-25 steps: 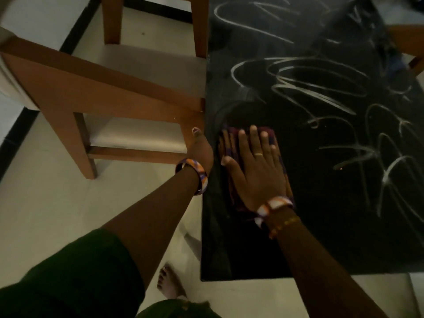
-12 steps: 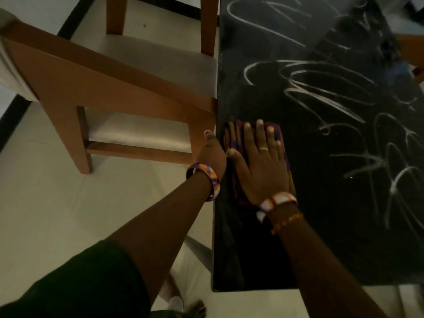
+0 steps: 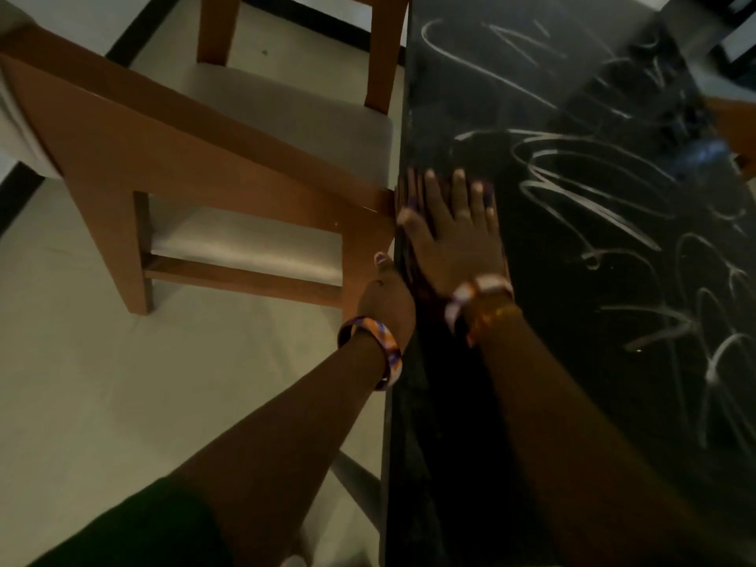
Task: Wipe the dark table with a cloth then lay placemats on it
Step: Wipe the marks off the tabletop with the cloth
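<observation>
Right hand flat, fingers spread, pressing the cloth onto the tabletop; soft, limp, best palmed. Left hand's fingers hidden.

right hand on cloth on table, chair left

Two hands: left, right. One cloth, one tabletop, one chair, and two bangles, one per wrist.
</observation>
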Available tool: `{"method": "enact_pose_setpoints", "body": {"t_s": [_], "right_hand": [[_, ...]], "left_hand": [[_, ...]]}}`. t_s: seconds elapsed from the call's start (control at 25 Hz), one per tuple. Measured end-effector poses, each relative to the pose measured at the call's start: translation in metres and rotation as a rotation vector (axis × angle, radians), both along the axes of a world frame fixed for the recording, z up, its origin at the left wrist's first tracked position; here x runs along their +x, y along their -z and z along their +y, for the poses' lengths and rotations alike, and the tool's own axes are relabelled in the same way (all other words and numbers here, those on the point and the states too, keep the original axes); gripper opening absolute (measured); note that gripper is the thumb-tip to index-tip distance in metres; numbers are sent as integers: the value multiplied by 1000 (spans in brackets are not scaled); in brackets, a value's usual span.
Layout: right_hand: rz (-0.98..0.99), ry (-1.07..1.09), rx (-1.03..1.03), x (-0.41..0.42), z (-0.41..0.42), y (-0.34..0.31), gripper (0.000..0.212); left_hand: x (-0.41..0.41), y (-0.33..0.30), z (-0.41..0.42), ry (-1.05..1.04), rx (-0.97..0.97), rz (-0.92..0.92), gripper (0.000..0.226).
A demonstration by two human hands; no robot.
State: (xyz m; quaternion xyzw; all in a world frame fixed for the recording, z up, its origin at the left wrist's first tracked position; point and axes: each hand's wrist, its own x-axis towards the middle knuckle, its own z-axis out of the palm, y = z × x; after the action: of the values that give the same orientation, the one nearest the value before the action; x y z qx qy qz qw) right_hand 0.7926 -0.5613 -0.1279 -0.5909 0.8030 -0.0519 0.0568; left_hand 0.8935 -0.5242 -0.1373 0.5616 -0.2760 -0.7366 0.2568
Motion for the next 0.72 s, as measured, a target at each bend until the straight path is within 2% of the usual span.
{"method": "enact_pose_setpoints", "body": {"t_s": [0.04, 0.12, 0.2, 0.24, 0.28, 0.32, 0.36, 0.44, 0.52, 0.6, 0.72], "right_hand": [[1, 2, -5, 9, 25, -1, 64], [-5, 20, 27, 17, 52, 1, 64], [-14, 84, -4, 5, -3, 2, 63], [-13, 90, 26, 1, -39, -2, 63], [-8, 89, 51, -1, -67, -7, 63], [-12, 74, 62, -1, -83, -10, 62], [-11, 53, 79, 1, -88, -11, 60], [-25, -31, 100, 9, -63, -12, 58], [10, -52, 81, 21, -8, -8, 58], [34, -30, 63, 35, 36, -4, 60], [11, 14, 73, 33, -2, -5, 57]], "left_hand": [[0, 1, 1, -7, 67, 83, 51], [-1, 5, -2, 12, 97, 79, 55], [2, 7, -2, 29, 41, 58, 54], [9, 15, -2, -78, 104, 154, 49], [13, 17, -1, -125, 139, 173, 46], [12, 20, -1, -83, 111, 154, 45], [12, 23, -3, -15, 124, 221, 42], [16, 28, 1, 118, 131, 376, 34], [25, 31, 8, 154, 230, 546, 27], [30, 36, 9, 181, 220, 578, 28], [30, 41, 8, 161, 233, 592, 27]]}}
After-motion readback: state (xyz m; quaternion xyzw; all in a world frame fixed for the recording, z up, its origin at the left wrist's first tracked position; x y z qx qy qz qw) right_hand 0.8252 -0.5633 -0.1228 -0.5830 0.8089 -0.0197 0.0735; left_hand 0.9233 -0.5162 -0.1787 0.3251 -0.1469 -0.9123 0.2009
